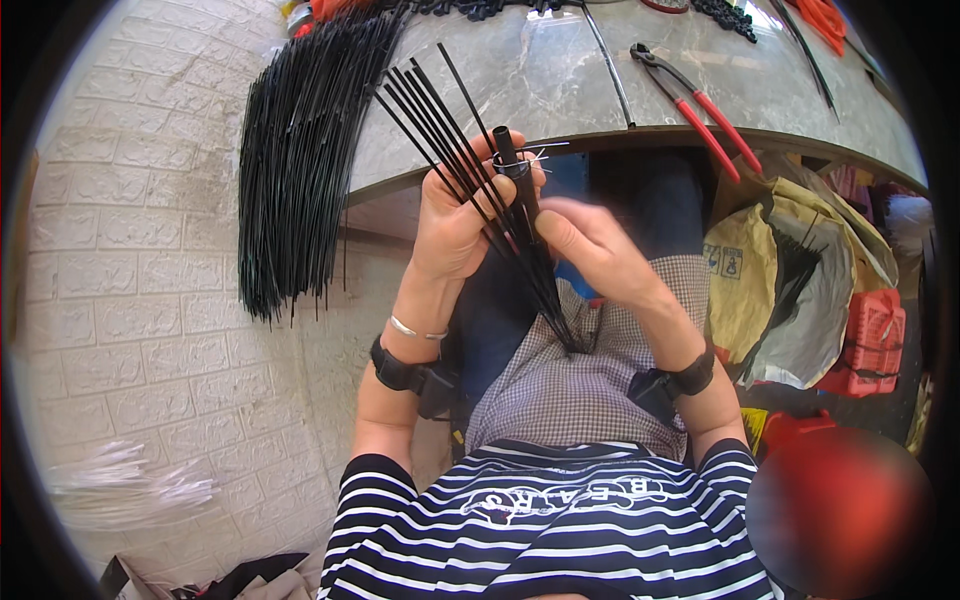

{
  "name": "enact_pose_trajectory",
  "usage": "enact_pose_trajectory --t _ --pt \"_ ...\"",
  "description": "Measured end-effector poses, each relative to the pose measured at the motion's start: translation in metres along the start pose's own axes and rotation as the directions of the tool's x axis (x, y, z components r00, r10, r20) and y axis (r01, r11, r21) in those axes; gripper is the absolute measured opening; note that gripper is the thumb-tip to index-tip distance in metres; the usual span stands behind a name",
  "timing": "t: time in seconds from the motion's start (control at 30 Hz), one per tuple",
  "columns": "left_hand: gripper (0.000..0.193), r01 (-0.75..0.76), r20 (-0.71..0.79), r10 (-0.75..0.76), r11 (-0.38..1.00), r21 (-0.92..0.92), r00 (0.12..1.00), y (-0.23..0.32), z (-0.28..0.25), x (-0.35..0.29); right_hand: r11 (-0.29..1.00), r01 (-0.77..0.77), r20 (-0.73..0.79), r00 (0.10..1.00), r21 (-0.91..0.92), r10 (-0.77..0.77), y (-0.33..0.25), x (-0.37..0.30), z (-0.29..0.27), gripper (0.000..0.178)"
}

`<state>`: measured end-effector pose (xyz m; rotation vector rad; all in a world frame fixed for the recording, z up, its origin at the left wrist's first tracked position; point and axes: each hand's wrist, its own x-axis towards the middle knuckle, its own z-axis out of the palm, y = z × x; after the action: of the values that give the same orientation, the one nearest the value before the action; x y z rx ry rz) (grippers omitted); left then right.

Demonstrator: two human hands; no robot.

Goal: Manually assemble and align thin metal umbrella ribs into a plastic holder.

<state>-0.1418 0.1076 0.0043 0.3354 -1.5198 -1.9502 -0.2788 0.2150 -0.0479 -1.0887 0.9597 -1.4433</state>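
Observation:
My left hand (448, 225) is closed around several thin black rods (430, 112) and a black tube (503, 145) beside them, in front of the table edge. The rods fan out at the top and run together toward my lap. Around the tube's upper part sits a thin wire (548, 146), its pale ends sticking out to the right. My right hand (605, 255) is next to the tube's lower part, fingers curled and thumb pressed in. Motion blurs it slightly, and what its fingers hold is hidden.
A thick bundle of black rods (310, 170) hangs over the left end of the grey table (540, 90). Red-handled pliers (695, 110) jut over its front edge. At right are an open sack (740, 290) with black rods and a red basket (872, 340). Pale strands (125, 485) lie lower left.

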Motion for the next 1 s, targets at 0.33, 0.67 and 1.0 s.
enact_pose_trajectory --t 0.33,0.67,1.0 --pt "0.065 0.127 0.111 -0.111 0.980 -0.156 0.988 -0.005 0.021 0.004 0.997 0.069 -0.301 0.951 -0.024 -0.073 0.020 -0.010 0.040 0.062" --pt "0.035 -0.070 -0.224 0.094 0.991 0.111 0.970 -0.011 0.032 0.006 0.931 0.246 -0.353 0.874 -0.271 -0.334 0.035 -0.009 0.033 0.031" --pt "0.027 -0.160 -0.816 -0.071 0.967 -0.197 0.574 0.036 -0.115 -0.006 0.921 -0.027 -0.453 0.865 0.389 0.217 0.009 -0.035 -0.053 0.022"
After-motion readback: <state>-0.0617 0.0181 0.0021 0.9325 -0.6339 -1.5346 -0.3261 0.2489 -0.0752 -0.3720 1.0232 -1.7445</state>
